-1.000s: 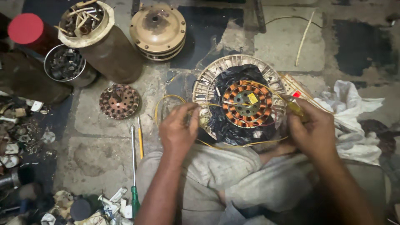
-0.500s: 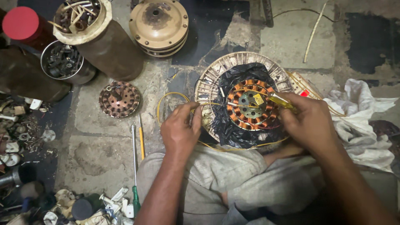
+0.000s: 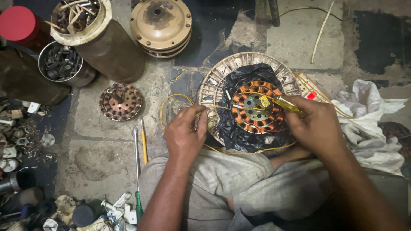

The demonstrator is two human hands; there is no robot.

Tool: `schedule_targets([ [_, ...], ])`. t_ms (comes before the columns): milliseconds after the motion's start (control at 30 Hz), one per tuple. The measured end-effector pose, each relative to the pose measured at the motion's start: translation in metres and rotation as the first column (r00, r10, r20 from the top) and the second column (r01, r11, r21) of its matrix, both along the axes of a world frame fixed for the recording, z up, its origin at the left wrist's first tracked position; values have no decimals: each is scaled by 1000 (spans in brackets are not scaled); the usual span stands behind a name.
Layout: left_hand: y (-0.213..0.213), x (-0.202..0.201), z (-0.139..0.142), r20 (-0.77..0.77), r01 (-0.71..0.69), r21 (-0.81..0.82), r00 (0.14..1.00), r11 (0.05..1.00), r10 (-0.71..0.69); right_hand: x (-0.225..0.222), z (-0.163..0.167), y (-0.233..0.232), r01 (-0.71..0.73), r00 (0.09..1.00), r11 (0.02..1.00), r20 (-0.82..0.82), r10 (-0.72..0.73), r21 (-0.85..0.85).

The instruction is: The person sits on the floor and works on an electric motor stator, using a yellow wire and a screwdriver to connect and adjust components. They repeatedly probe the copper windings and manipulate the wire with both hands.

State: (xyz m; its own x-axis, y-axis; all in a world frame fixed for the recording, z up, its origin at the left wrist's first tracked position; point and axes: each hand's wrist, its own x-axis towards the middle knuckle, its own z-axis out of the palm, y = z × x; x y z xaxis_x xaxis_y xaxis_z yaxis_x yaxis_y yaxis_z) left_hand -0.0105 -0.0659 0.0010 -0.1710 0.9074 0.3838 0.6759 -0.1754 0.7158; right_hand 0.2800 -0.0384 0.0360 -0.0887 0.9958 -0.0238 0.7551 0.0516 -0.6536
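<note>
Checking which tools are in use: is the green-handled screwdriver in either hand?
No: the green-handled screwdriver lies on the floor, left of the left hand.

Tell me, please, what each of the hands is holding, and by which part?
The left hand pinches the yellow wire near its end. The right hand grips a yellow-handled tool by its handle, over the copper-wound stator.

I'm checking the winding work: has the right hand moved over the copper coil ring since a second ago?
Yes. The right hand drew inward from the rim toward the coil ring, fingers on a yellow tool.
</note>
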Motion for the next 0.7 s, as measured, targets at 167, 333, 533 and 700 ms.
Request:
schedule_targets([
  [167, -2, 0, 3, 126, -29, -92, 991, 995, 40, 2, -3, -2, -20, 996, 999, -85, 24, 41],
  [333, 0, 0, 1, -13, 7, -5, 1000, 1000, -7, 3, -7, -2, 64, 996, 998, 58, -62, -26],
  [533, 1, 1, -1, -56, -30, -34, 998, 999, 28, 4, -7, -4, 42, 995, 999, -95, -43, -12],
  [700, -1, 1, 0, 17, -22, -38, 1000, 999, 22, 2, -9, -3, 117, 993, 988, -16, -119, -97],
])
